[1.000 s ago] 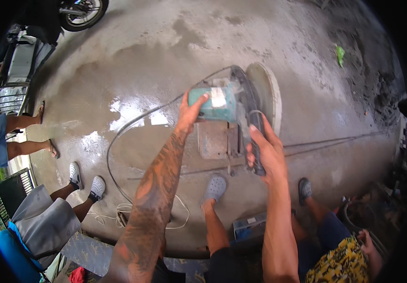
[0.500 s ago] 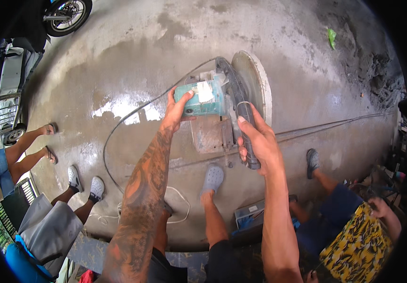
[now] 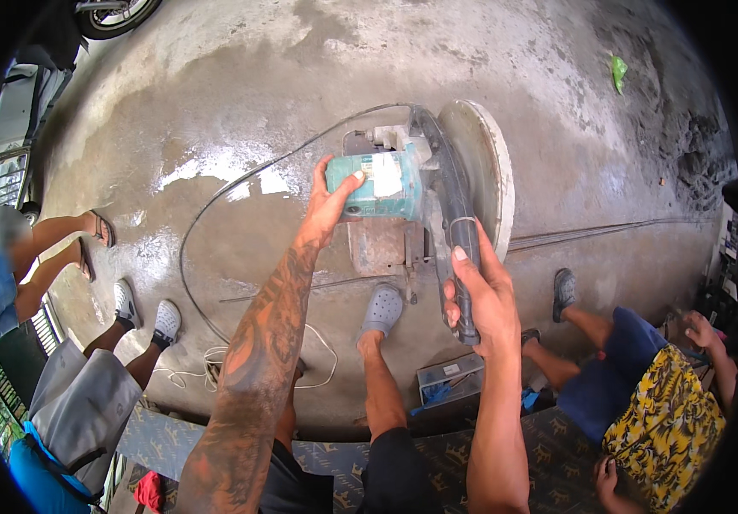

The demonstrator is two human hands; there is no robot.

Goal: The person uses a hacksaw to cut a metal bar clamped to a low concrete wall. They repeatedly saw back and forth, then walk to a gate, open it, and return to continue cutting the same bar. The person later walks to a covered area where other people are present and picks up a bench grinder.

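Note:
A chop saw with a teal motor housing (image 3: 375,195) stands on the wet concrete floor in front of me. My left hand (image 3: 328,204) is wrapped round the left end of that housing, thumb on top. My right hand (image 3: 486,295) grips the saw's black handle (image 3: 461,248), its thumb lying along it. A large pale disc (image 3: 482,171) shows on the saw's right side, partly behind the handle. Below the motor is the worn, rusty base (image 3: 377,246). Long thin metal rods (image 3: 574,235) lie on the floor to the right, level with the base.
A black cable (image 3: 182,248) loops left from the saw toward my left forearm. My foot in a grey clog (image 3: 382,310) is close to the base. A grey toolbox (image 3: 450,383) sits by my right forearm. Other people sit on both sides, one in a yellow patterned garment (image 3: 669,428).
The saw's handle has come down toward me with my right hand on it. The motor and disc sit slightly farther right in view. Both hands keep their hold.

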